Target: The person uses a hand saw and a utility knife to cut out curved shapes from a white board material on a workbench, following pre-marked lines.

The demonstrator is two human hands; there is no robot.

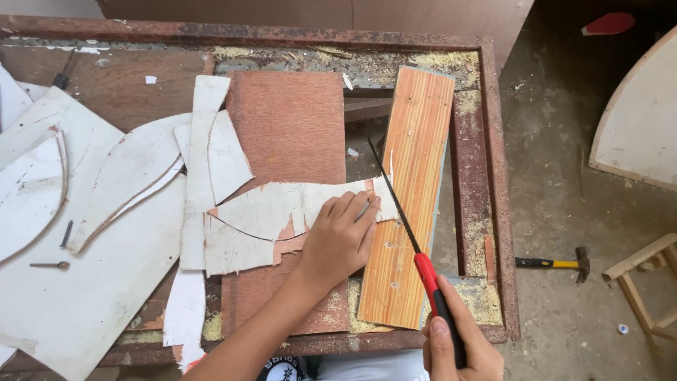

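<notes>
My left hand (338, 236) lies flat, fingers apart, pressing a ragged white laminate piece (282, 208) onto a brown plywood board (289, 134). My right hand (455, 346) grips the red and black handle of a narrow hand saw (395, 201). The saw's thin blade runs up and left across an orange striped wooden plank (412, 176), and its teeth sit at the right end of the white piece, just past my left fingertips.
A rusty metal frame (497, 204) edges the workbench, with sawdust along it. White curved offcuts (106, 190), nails and a screw (49, 265) lie to the left. On the concrete floor at right lie a yellow-handled hammer (557, 264), a curved panel (638, 120) and a wooden stool (645, 282).
</notes>
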